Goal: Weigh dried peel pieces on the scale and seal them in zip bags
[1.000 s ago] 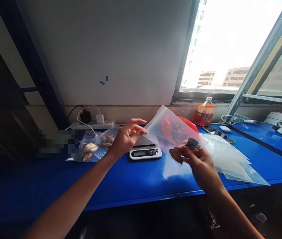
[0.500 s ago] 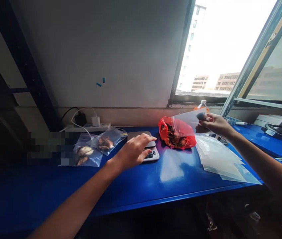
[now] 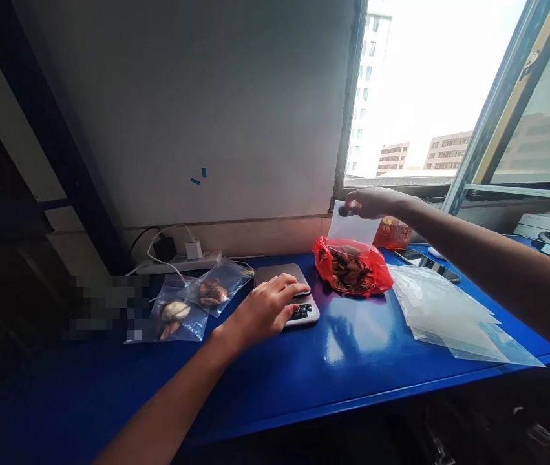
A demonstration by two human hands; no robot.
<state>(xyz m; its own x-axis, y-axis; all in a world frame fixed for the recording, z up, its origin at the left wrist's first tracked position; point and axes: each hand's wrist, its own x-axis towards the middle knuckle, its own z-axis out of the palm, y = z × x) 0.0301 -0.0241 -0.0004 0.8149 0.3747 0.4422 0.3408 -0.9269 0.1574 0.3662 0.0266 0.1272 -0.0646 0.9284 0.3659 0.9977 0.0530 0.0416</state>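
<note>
My left hand (image 3: 269, 305) lies palm down over a small kitchen scale (image 3: 312, 316), its fingers stretched out above the platform and buttons. Part of the scale is hidden beneath it. A translucent plastic bag (image 3: 352, 226) hangs from my right hand (image 3: 380, 201), which pinches its upper edge. Beside the fingertips is a dark patch on the bag that I cannot make out. The bag's lower end reaches behind and into the red plastic bag (image 3: 322, 261), which is spread wide around a heap of brown dried pieces (image 3: 352, 274).
Two clear zip bags (image 3: 194, 329) with brown pieces lie left of the scale, before a power strip (image 3: 211, 259). Flat translucent bags (image 3: 442, 313) are stacked at right. Behind them are a phone (image 3: 427, 263) and an orange-red container (image 3: 392, 234). The blue table's front edge (image 3: 352, 403) is near.
My right hand has moved left with the plastic bag, from above the stacked bags to over the red bag. My left hand stays on the scale. The view has shifted slightly.
</note>
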